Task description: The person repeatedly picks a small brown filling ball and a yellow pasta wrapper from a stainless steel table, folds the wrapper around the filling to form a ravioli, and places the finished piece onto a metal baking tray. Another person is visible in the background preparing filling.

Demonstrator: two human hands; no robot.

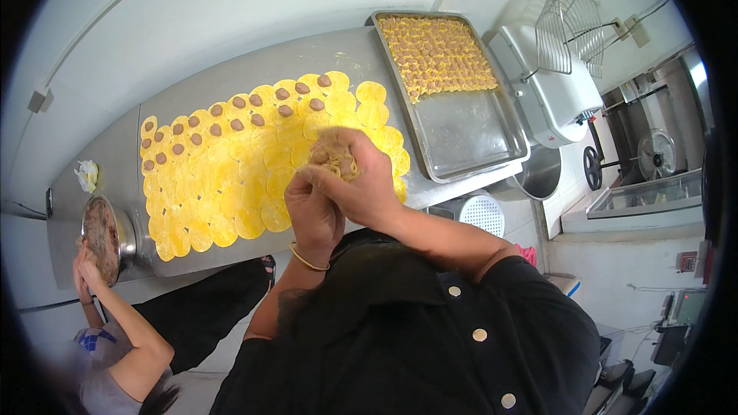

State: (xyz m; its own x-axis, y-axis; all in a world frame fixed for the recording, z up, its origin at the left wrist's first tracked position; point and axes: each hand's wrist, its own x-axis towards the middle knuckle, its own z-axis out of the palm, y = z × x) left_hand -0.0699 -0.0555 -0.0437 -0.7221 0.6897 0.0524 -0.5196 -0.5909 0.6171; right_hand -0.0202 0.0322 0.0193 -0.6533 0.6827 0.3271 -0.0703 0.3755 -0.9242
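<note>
A: Where's the dumpling (336, 157) sitting right now?

B: Up off the bench (231, 77), pinched between both hands over the yellow wrappers (231, 184). The right hand (361, 177) wraps it from the 3 o'clock side, its fingers (327, 177) curled shut over the folded wrapper. The left hand (311, 215) comes up from 6 o'clock, fingers closed against the underside.

A: Which hand is nearer?

B: Both touch it; the right covers more of it. I can't tell its long axis, too much is hidden.

A: And the tray (469, 134)?

B: At about 2 o'clock from the hands, near, its far end filled with finished dumplings (437, 52). The bare half lies closest, on the right hand's side.

A: Anyone else?

B: A co-worker's hand (86, 277) by the filling bowl (108, 234) at 9 o'clock, well apart.
</note>
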